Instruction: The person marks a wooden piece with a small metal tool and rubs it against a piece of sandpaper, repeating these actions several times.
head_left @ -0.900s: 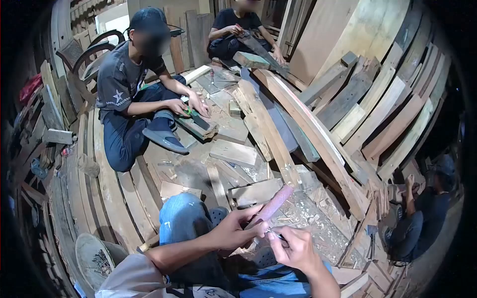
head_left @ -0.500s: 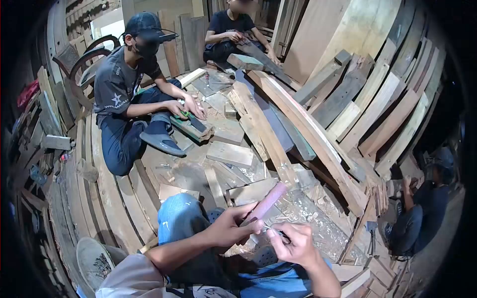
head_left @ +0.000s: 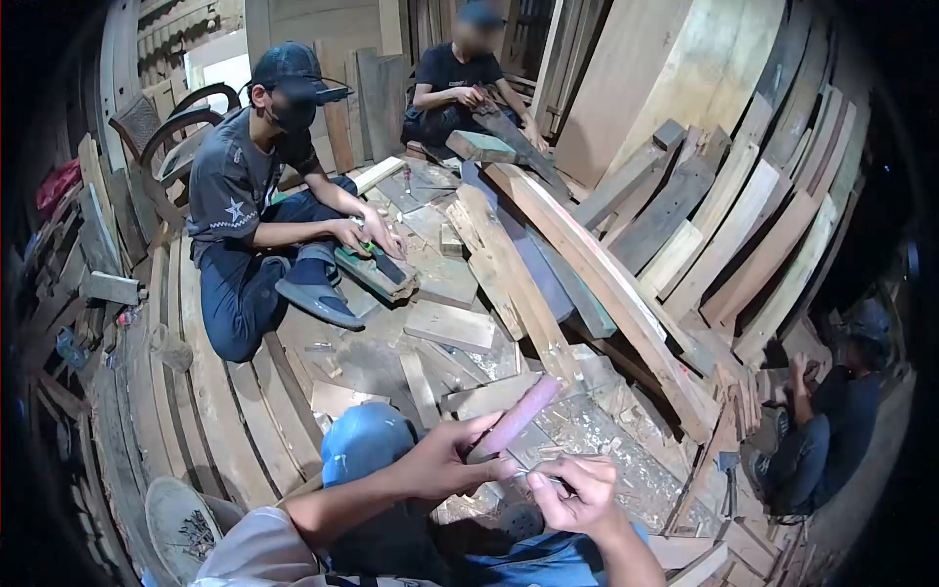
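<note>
A pinkish rounded piece slants up and to the right out of my left hand, whose fingers are wrapped round its lower end. Just right of it, my right hand pinches a thin metal tool, its tip close to my left fingertips and the piece's lower end. Most of the tool is hidden by my right fingers. Both hands are above my bent legs.
One person sits at the left over a wood block; another works at the back, a third at the right. Long beams cross the floor. A bucket of nails stands at lower left.
The view has tilted slightly, so the surroundings sit a little lower. The pinkish piece and both my hands have shifted slightly, their holds unchanged.
</note>
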`<state>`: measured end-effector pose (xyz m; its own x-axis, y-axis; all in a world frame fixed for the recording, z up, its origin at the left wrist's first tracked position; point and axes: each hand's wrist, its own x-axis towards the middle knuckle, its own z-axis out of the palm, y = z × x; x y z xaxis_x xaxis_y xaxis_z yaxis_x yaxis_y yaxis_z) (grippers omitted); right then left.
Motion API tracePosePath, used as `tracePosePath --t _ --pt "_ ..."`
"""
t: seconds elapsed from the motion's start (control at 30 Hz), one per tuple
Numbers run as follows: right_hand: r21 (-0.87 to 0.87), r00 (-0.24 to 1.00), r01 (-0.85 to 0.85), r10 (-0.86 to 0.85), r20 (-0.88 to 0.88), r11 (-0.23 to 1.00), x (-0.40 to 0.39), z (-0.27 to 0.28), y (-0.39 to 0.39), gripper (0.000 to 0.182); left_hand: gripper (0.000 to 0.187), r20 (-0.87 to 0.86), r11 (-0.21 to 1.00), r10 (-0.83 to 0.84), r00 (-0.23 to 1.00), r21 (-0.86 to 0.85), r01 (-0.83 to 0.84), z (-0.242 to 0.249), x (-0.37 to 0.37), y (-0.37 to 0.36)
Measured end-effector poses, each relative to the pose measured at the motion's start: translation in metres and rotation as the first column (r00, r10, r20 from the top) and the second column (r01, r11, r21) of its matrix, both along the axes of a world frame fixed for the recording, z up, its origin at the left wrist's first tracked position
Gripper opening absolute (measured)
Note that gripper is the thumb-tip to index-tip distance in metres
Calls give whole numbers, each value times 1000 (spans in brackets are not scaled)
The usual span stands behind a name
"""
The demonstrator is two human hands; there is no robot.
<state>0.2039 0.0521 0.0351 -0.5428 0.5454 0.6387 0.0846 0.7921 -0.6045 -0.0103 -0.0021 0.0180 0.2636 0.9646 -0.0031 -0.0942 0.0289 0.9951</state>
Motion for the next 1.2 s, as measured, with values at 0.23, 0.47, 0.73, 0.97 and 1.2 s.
tracePosePath --t 0.23,0.47,0.73,0.97,1.2 --pt "14 1000 6 -6 5 1000 3 0 3 5 68 76 999 -17 997 -48 21 -7 5 3" --pt "-9 1000 18 -18 20 1000 6 -2 9 6 70 109 992 -24 994 -120 37 -4 5 6" --pt "38 999 10 -11 32 999 8 -10 14 9 74 69 987 -52 996 -148 61 -5 6 11" --pt "80 1000 -24 24 12 997 2 -8 27 8 69 35 970 33 999 -240 -23 -15 2 19" --pt "43 988 128 -131 83 991 4 -15 38 13 65 99 958 106 989 -277 -75 0 5 18"
